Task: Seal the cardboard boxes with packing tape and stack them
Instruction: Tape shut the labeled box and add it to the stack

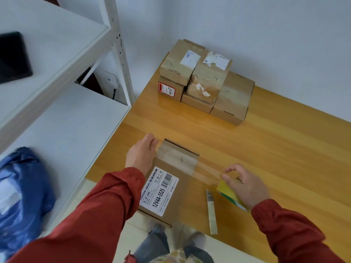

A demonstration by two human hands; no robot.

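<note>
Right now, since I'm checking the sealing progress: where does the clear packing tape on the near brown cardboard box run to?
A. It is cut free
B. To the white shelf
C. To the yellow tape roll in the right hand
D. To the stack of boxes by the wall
C: the clear packing tape stretches from the near brown cardboard box to the yellow tape roll held by the right hand.

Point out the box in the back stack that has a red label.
The small bottom-left box of the stack: its front face carries a red-and-white label. The other boxes show only white labels, torn stickers or bare tape.
</note>
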